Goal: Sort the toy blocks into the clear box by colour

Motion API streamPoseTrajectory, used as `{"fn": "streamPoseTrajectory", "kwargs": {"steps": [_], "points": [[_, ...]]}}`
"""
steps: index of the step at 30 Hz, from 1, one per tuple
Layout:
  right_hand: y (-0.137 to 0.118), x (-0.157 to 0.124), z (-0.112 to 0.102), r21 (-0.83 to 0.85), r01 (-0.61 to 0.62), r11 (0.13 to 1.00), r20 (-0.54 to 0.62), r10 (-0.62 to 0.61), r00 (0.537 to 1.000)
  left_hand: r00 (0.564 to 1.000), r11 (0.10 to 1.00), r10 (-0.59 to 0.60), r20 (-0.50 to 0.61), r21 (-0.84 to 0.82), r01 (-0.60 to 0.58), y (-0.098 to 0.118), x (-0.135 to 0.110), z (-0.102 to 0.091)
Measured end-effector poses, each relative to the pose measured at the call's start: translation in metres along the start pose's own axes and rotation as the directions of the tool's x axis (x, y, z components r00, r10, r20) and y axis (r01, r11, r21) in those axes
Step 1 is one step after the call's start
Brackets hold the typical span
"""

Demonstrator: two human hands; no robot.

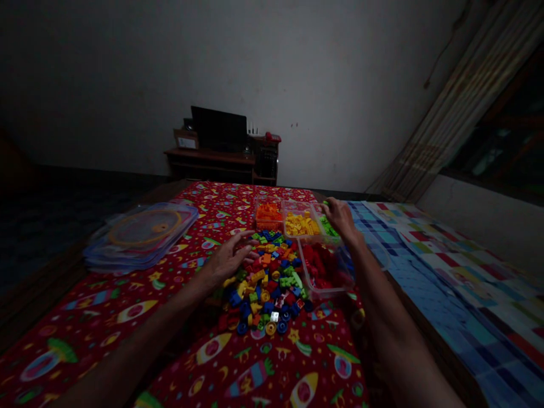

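A heap of mixed toy building bricks (267,277) lies on the red patterned cloth, with red, blue, yellow, green and orange pieces and several wheels. Over its left edge is my left hand (229,258), fingers stretched out and apart. My right hand (340,216) is above the container of green bricks (330,228), its fingertips closed on a small green brick (326,203). Beside that stand clear plastic containers of yellow bricks (302,223) and orange bricks (269,212). Nearer me is a container of red bricks (325,263). My right forearm partly hides a container with blue pieces (347,263).
Stacked clear plastic lids (144,235) lie to the left, with a yellow ring on top. The red cloth (255,374) has a rocket print. Checked blue bedding (382,249) is at the right. A desk with a monitor (220,129) stands by the far wall.
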State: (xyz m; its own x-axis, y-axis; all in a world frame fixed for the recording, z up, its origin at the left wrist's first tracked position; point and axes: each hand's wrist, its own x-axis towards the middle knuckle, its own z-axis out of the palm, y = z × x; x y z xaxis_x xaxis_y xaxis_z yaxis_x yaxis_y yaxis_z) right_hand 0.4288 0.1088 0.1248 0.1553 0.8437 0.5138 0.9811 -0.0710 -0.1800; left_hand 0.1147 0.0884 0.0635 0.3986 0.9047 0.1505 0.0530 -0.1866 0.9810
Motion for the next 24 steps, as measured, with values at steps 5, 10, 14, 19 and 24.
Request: {"fn": "streamPoseTrajectory", "kwargs": {"steps": [5,10,14,19,24], "points": [[0.029,0.027,0.002,-0.181,-0.043,0.983,0.174,0.075,0.982,0.998,0.991,0.045,0.035,0.123,-0.049,0.006,-0.004,0.000],[0.001,0.003,-0.003,0.011,0.134,0.991,0.185,-0.134,0.974,0.986,0.878,0.155,0.055,0.451,-0.163,0.006,-0.005,-0.002],[-0.041,-0.041,-0.007,0.220,0.296,0.929,0.250,-0.347,0.904,0.885,0.655,0.346,0.312,0.594,-0.466,-0.003,-0.013,0.013],[-0.074,-0.087,0.003,0.189,0.409,0.893,0.394,-0.450,0.801,0.710,0.438,0.312,0.632,0.568,-0.697,-0.021,-0.032,0.039],[-0.078,-0.111,0.020,0.059,0.468,0.882,0.387,-0.452,0.804,0.745,0.368,0.280,0.606,0.649,-0.666,-0.029,-0.031,0.035]]}}
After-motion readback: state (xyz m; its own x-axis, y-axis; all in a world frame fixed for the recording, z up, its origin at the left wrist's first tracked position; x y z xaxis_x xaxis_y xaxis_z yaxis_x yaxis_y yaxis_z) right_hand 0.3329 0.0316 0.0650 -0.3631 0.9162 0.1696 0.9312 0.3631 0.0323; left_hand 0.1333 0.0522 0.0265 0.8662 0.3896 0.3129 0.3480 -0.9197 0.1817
